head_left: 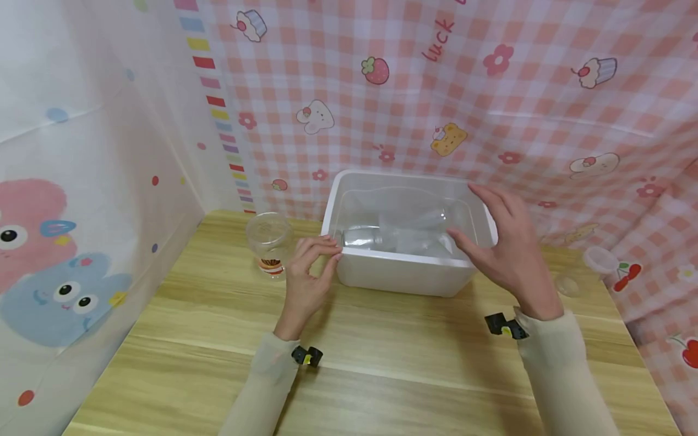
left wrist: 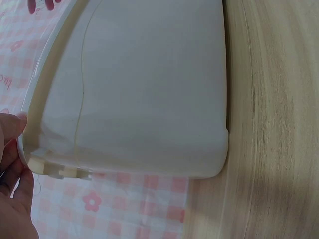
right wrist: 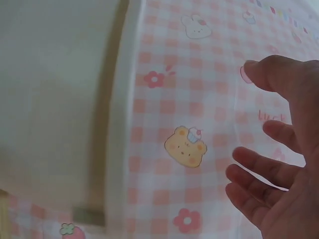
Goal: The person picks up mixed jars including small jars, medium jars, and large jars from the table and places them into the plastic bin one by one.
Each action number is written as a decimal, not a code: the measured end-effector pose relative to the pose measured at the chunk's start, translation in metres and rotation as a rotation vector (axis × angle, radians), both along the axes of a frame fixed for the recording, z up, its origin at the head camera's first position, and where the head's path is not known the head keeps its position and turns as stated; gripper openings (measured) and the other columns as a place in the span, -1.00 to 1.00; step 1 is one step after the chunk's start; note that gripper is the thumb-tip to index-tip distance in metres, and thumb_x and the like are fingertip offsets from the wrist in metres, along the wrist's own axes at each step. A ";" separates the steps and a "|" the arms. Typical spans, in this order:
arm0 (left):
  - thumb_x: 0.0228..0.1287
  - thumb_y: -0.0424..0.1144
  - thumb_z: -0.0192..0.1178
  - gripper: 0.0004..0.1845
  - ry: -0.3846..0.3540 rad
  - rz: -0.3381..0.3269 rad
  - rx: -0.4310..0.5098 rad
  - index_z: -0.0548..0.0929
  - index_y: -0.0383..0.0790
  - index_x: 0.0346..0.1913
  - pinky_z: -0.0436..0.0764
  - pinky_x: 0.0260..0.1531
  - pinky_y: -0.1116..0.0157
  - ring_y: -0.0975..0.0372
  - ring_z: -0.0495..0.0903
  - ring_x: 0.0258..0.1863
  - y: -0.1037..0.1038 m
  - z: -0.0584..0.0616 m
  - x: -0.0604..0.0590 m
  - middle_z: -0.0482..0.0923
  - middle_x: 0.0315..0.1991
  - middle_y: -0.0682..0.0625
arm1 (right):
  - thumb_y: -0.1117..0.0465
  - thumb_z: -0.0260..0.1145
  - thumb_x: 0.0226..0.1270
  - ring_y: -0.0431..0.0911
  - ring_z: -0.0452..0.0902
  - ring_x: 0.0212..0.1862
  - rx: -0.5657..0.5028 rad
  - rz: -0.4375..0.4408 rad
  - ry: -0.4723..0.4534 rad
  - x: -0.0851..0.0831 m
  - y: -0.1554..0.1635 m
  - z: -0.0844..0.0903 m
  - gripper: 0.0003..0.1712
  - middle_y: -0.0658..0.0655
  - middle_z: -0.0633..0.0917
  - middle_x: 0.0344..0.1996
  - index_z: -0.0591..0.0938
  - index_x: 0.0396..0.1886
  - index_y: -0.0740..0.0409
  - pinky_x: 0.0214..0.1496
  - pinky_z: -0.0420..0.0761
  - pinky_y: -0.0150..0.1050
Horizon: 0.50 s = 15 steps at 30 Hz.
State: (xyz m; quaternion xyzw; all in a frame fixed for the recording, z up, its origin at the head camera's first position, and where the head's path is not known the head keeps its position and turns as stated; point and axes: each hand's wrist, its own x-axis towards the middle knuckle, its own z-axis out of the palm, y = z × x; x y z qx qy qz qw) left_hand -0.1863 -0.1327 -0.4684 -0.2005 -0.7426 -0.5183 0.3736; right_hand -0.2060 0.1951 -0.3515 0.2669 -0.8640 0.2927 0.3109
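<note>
A white plastic bin (head_left: 400, 275) stands on the table, open side up. Inside lie clear plastic containers (head_left: 362, 238); their exact number and shapes are hard to tell. My left hand (head_left: 308, 275) pinches the rim at the bin's front left corner; the left wrist view also shows this hand (left wrist: 15, 184), thumb and fingers on either side of the rim. Over the bin's right end hovers my right hand (head_left: 509, 248), thumb and fingers spread. In the right wrist view that hand (right wrist: 279, 149) holds nothing and is apart from the bin wall (right wrist: 55, 99).
Left of the bin stands a clear plastic jar (head_left: 269, 242) with a burger picture on it. On the right are a clear cup-like container (head_left: 600, 260) and a small clear round piece (head_left: 568, 286). A pink checked cloth (head_left: 409, 91) hangs behind the wooden table (head_left: 382, 363).
</note>
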 end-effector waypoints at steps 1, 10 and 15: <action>0.21 -0.48 0.41 -0.92 0.000 0.001 0.001 0.79 -0.30 -0.25 0.55 0.25 0.28 -0.02 0.63 0.07 0.000 0.000 0.000 0.74 -0.16 -0.22 | 0.19 0.66 -0.01 0.22 0.43 0.33 -0.015 -0.003 0.003 0.001 0.001 -0.002 -0.06 0.27 0.59 0.27 0.50 0.43 0.07 0.38 0.43 0.15; 0.20 -0.49 0.42 -0.91 -0.010 0.001 0.004 0.79 -0.30 -0.25 0.55 0.25 0.27 -0.01 0.63 0.08 -0.001 0.001 0.001 0.74 -0.16 -0.21 | 0.19 0.69 -0.13 0.24 0.35 0.41 -0.140 -0.058 0.006 0.005 0.013 -0.023 0.08 0.30 0.51 0.37 0.44 0.48 0.11 0.49 0.36 0.14; 0.21 -0.48 0.42 -0.91 -0.009 -0.006 0.006 0.79 -0.30 -0.25 0.54 0.25 0.27 0.00 0.63 0.08 -0.001 0.000 0.000 0.74 -0.15 -0.23 | 0.06 0.64 -0.12 0.27 0.29 0.46 -0.176 -0.096 0.039 0.006 0.023 -0.035 0.08 0.31 0.47 0.41 0.43 0.48 0.15 0.54 0.27 0.18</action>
